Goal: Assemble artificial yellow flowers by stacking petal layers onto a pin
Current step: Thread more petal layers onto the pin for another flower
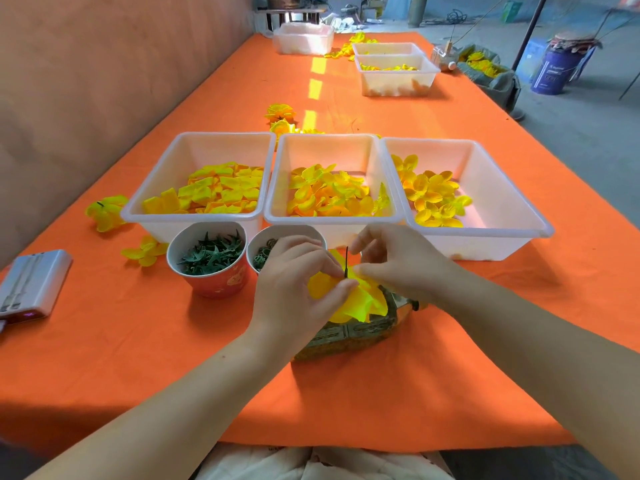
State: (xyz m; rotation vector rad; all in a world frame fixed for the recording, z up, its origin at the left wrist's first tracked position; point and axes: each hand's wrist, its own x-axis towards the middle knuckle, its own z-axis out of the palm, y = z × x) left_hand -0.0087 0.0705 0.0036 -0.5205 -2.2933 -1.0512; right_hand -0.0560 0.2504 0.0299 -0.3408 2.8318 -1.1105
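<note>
1. While the thin dark pin (346, 260) stands upright on a woven, straw-coloured block (360, 332), a soft yellow petal layer (351, 301) sits threaded on it low down, its cloth lobes spreading over the block's top.
2. The left hand (294, 289) has thumb and forefinger curled and pinching the petal layer right beside the pin; the right hand (398, 261) nips the same layer from the other side, thumb tip on the fabric and fingers bent above it.
3. Behind the hands stand three translucent white plastic trays in a row, rectangular with rolled rims: the left tray (194, 147) holds flat, squarish yellow petals, the middle tray (325, 147) holds cupped yellow-orange ones, and the right tray (491, 188) holds small rounded blossoms gathered at its left side.
4. A red paper cup (218, 284) just left of the hands is full of spiky green plastic stars (211, 254); a second cup (258, 242), partly hidden by the left hand, holds small dark rings.
5. Everything rests on a long table under a matte orange cloth (138, 358) with slight creases; loose yellow flowers (105, 211) lie on it, and a smooth silver device (31, 282) sits at the left edge.
6. More white trays (398, 81) stand farther along. A plain brown wall (104, 64) runs on the left; on the right is grey concrete floor (588, 133) with a blue bucket (554, 71).
</note>
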